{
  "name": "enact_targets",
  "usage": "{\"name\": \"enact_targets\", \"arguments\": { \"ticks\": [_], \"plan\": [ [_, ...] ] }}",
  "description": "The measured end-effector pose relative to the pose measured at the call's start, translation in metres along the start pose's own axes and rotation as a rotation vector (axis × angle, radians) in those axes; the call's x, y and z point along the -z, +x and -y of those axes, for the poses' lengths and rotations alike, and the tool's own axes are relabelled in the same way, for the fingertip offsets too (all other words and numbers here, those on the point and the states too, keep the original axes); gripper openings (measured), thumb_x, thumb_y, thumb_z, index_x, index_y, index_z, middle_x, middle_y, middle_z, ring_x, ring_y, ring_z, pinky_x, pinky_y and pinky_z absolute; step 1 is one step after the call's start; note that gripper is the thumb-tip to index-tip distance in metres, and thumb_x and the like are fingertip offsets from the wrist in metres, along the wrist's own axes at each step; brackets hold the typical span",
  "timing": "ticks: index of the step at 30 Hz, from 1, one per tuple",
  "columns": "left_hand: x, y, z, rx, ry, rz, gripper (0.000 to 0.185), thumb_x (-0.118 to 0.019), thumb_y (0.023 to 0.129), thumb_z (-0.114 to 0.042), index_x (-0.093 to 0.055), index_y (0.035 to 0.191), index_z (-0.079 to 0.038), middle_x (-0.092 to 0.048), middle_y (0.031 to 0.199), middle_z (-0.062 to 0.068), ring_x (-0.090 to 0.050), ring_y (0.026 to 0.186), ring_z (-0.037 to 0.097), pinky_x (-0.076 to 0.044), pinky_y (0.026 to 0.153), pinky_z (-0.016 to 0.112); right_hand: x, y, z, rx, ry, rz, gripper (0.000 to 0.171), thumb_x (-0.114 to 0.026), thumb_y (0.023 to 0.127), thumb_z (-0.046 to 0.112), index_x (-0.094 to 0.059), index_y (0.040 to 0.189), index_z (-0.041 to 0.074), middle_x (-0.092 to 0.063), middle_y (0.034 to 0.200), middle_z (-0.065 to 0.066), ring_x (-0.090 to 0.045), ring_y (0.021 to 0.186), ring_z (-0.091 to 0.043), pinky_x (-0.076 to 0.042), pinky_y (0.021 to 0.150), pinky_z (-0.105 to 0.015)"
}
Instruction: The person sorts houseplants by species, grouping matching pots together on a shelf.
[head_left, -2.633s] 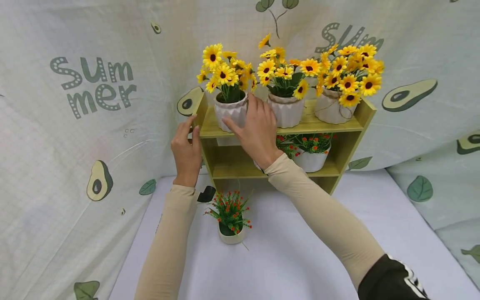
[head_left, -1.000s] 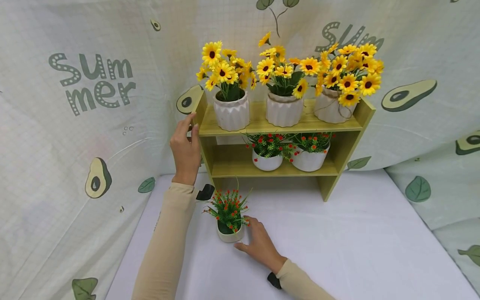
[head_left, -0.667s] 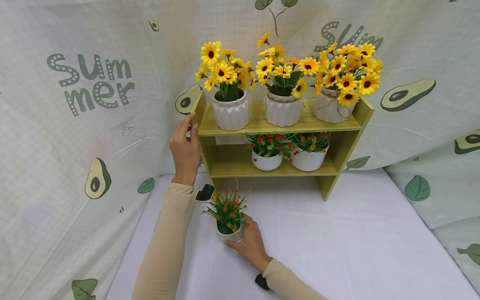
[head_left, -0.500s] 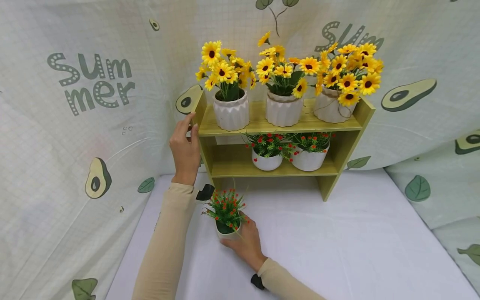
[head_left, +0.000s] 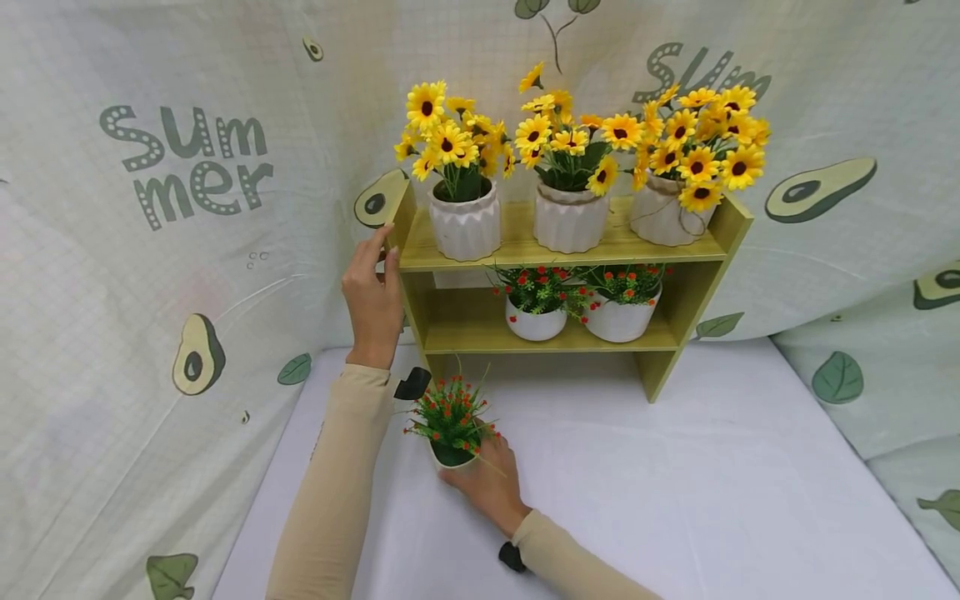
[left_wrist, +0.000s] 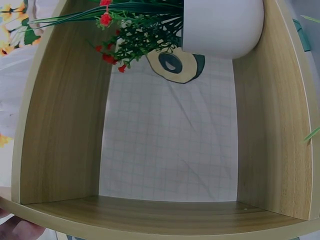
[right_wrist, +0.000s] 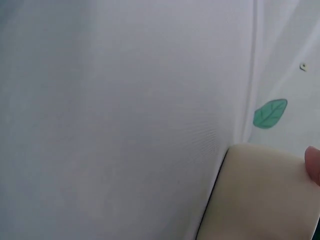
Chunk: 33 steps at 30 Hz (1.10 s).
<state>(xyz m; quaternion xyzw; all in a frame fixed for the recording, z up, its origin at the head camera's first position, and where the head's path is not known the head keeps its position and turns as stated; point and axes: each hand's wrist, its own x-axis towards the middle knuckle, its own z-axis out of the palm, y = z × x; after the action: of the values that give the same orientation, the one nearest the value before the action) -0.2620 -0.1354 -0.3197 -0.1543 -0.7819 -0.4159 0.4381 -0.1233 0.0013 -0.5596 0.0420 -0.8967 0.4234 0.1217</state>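
Lower shelf (head_left: 457, 327) left half free; two small pots (head_left: 536, 322) crowd its right.

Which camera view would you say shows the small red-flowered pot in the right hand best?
The head view: the small pot shows whole, gripped by the right hand. The right wrist view shows only its cream wall; the left wrist view misses it.
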Motion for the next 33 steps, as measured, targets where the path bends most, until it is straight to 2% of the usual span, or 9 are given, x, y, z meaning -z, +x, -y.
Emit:
{"name": "enact_targets", "arguments": {
  "ticks": [4, 9, 13, 17, 21, 29, 33],
  "plan": [
    [0.0, -0.002, 0.0, 0.003, 0.0, -0.003, 0.033, -0.061, 0.108, -0.009, -0.067, 0.139, 0.0, -0.071, 0.118, 0.023, -0.07, 0.102, 0.035, -0.056, 0.075, 0.038, 0.003, -0.003, -0.007, 0.004, 0.018, 0.004, 0.079, -0.096, 0.068, 0.038, -0.066, 0.126, -0.006, -0.07, 0.114, -0.015, -0.062, 0.109, -0.033, -0.05, 0.093, -0.052],
    [0.001, -0.003, 0.0, -0.003, 0.001, -0.005, 0.033, -0.061, 0.108, -0.011, -0.067, 0.139, 0.0, -0.071, 0.119, 0.023, -0.07, 0.102, 0.036, -0.056, 0.075, 0.039, 0.012, -0.007, -0.012, 0.06, 0.04, 0.0, 0.079, -0.094, 0.07, 0.037, -0.066, 0.132, -0.001, -0.072, 0.123, -0.014, -0.063, 0.117, -0.035, -0.049, 0.098, -0.055],
    [0.001, -0.002, 0.0, -0.007, 0.001, -0.004, 0.034, -0.06, 0.108, -0.011, -0.067, 0.139, 0.0, -0.071, 0.118, 0.023, -0.07, 0.102, 0.035, -0.056, 0.075, 0.039, 0.027, -0.012, -0.011, 0.078, 0.063, 0.013, 0.08, -0.093, 0.072, 0.036, -0.064, 0.136, -0.002, -0.071, 0.128, -0.014, -0.062, 0.121, -0.036, -0.047, 0.1, -0.058],
    [0.0, -0.001, 0.0, -0.005, 0.001, 0.001, 0.034, -0.061, 0.108, -0.011, -0.067, 0.14, -0.001, -0.071, 0.118, 0.023, -0.069, 0.102, 0.035, -0.055, 0.075, 0.037, 0.046, -0.018, -0.008, 0.048, 0.1, 0.025, 0.083, -0.093, 0.072, 0.036, -0.061, 0.139, -0.002, -0.068, 0.129, -0.014, -0.06, 0.121, -0.033, -0.046, 0.1, -0.056],
    [0.0, -0.001, -0.001, -0.004, -0.001, 0.004, 0.034, -0.06, 0.108, -0.011, -0.067, 0.14, 0.0, -0.071, 0.118, 0.023, -0.069, 0.101, 0.035, -0.055, 0.075, 0.037, 0.065, -0.021, -0.004, 0.058, 0.125, -0.007, 0.082, -0.094, 0.072, 0.035, -0.062, 0.138, 0.0, -0.067, 0.129, -0.013, -0.06, 0.121, -0.031, -0.046, 0.099, -0.055],
    [0.0, 0.0, -0.002, 0.015, -0.003, 0.002, 0.034, -0.061, 0.108, -0.01, -0.067, 0.14, 0.0, -0.071, 0.119, 0.023, -0.069, 0.103, 0.035, -0.055, 0.075, 0.037, 0.094, -0.008, 0.013, 0.153, 0.144, -0.102, 0.077, -0.092, 0.076, 0.036, -0.062, 0.138, 0.001, -0.066, 0.128, -0.012, -0.059, 0.12, -0.032, -0.046, 0.1, -0.058],
    [0.0, 0.0, -0.002, 0.026, -0.01, -0.001, 0.033, -0.062, 0.107, -0.01, -0.067, 0.139, -0.001, -0.071, 0.119, 0.022, -0.07, 0.104, 0.035, -0.057, 0.076, 0.043, 0.103, 0.009, 0.022, 0.161, 0.163, -0.11, 0.078, -0.091, 0.079, 0.037, -0.059, 0.142, 0.001, -0.065, 0.133, -0.015, -0.055, 0.126, -0.036, -0.04, 0.107, -0.063]
  ]
}}
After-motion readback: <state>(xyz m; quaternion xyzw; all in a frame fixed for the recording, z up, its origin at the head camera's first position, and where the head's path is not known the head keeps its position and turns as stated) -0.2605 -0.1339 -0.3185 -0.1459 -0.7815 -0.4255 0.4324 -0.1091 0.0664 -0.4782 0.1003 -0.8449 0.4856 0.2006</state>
